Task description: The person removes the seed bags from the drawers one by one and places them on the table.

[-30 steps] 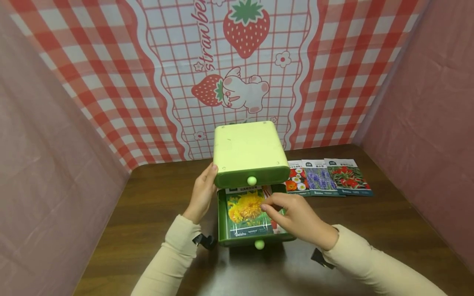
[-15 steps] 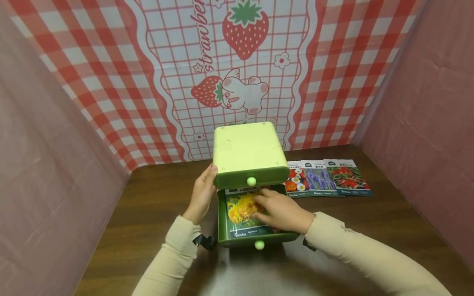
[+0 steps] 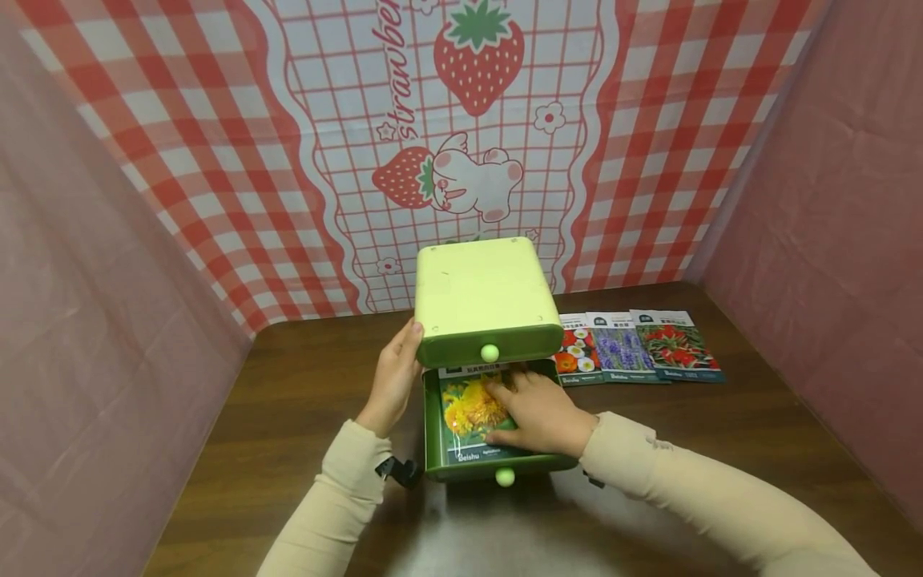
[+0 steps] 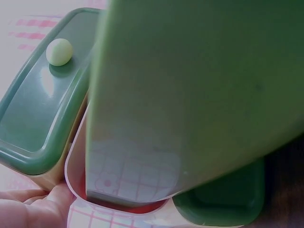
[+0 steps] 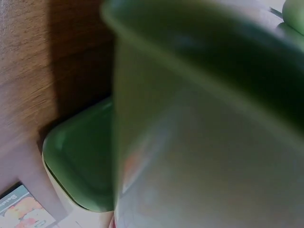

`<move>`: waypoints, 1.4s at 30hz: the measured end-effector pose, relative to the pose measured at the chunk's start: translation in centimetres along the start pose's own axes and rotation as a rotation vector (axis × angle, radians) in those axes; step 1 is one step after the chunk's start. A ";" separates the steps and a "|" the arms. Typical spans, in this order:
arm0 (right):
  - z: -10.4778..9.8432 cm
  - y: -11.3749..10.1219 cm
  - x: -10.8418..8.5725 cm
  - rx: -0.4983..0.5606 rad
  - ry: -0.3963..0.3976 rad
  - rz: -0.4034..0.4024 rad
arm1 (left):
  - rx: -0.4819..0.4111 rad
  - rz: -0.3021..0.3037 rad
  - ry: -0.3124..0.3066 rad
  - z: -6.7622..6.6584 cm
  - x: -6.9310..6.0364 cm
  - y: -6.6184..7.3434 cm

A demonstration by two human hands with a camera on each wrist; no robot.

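We see the right hand (image 3: 544,413) now flattened, fingers spread, on the glossy yellow-flower packet (image 3: 467,421) inside the open green plastic drawer (image 3: 433,429), seemingly settling it. Well apart, our left hand (image 3: 392,378) touches the pale-green boxy cabinet (image 3: 486,284).

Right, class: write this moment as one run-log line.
left hand: against cabinet | right hand: over yellow-flower packet in open drawer | three other packets: on table, right of cabinet

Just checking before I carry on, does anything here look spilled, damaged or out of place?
Only a small dark mark on top of the pale green cabinet stands out; scratch or smudge, I can't tell. No spill shows, and the three packets on the table overlap in a tidy row.
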State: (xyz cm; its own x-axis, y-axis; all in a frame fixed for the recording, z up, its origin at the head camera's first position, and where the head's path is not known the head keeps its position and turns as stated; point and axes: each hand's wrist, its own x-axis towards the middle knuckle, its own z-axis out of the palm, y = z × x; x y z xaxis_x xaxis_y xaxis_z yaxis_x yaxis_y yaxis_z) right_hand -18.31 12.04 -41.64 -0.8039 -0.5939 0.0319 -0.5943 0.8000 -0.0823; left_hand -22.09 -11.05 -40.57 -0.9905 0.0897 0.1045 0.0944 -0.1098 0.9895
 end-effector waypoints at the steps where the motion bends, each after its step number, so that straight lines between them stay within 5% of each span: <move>1: 0.0 0.0 0.0 -0.002 -0.001 0.004 | -0.001 -0.001 0.001 0.0 0.0 0.0; 22: 0.7 0.1 0.2 0.021 0.075 -0.096 | 0.003 0.000 0.017 0.2 -0.1 0.2; 35: 0.8 0.4 0.2 0.260 0.036 -0.043 | -0.015 0.005 0.006 0.2 -0.1 0.0; 42: 0.5 0.0 -0.1 0.446 0.092 0.024 | -0.005 -0.006 0.018 0.1 0.0 0.0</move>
State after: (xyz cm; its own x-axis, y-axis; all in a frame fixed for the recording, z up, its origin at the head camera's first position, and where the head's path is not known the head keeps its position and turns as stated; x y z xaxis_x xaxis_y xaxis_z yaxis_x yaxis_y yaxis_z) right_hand -18.23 12.07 -42.11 -0.8279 -0.5497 0.1116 -0.5238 0.6864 -0.5044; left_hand -22.03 -10.93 -40.54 -0.9926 0.0727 0.0968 0.0881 -0.1143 0.9895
